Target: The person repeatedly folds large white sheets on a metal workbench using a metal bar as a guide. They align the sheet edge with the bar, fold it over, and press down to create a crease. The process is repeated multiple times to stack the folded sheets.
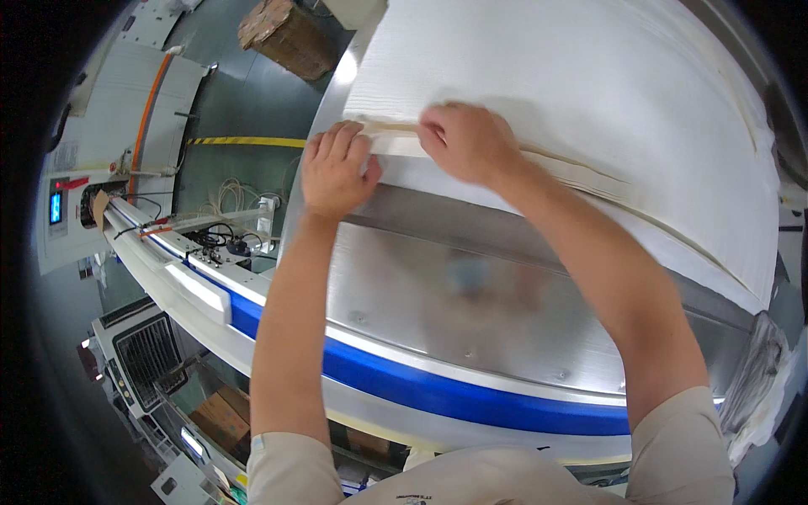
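A broad white sheet of fabric [589, 76], finely ribbed, is spread over the metal worktop. Along its near side runs a folded cream edge strip [581, 175] with layers that lie loosely open. My right hand [471, 145] is closed on this edge, thumb and fingers pinched; the fingertips are partly hidden. My left hand [339, 171] lies at the left end of the same edge. Its fingers rest side by side over the fabric's corner and its thumb stands apart. A short stretch of the edge shows between both hands.
A bare brushed-metal panel [454, 295] slopes toward me, bordered by a blue strip [471, 400]. To the left stand a white machine with a small lit screen [56, 207] and loose cables [223, 240]. A brown wrapped bundle [286, 38] sits on the floor; clear plastic [762, 379] hangs at right.
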Demonstrator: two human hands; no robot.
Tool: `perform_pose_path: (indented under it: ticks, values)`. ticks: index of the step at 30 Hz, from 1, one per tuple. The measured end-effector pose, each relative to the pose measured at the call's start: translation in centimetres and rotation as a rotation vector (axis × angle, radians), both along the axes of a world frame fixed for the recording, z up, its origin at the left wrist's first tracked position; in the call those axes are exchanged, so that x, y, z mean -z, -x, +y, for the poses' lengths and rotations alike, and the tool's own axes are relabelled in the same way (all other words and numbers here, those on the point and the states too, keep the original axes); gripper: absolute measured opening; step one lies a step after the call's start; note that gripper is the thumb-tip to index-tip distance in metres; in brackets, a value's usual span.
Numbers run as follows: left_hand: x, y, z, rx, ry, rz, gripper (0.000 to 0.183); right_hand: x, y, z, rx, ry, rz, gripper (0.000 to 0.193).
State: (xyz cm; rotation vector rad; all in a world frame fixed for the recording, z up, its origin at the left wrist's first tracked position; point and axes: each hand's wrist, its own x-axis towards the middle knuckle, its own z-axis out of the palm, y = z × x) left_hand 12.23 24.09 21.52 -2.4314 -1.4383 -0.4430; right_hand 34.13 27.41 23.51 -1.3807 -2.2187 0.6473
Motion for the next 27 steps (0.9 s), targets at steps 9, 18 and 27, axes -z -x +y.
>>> perform_pose_path:
  ticks: [9, 18, 27]
  values:
    - [-5.5, -3.9, 1.7, -0.159, 0.597, 0.436, 0.051, 1.9, -29.8, -10.9, 0.534, -0.049, -0.601, 0.048]
    - [0.4, -0.5, 6.9, -0.247, 0.554, 0.749, 0.019, 1.6, -59.4, -17.9, 0.894, 0.281, -0.967, 0.069]
    - [2.5, -1.6, 8.2, -0.436, 0.537, 0.693, 0.023, -0.1, -83.0, -24.8, 0.928, 0.545, -1.225, 0.055]
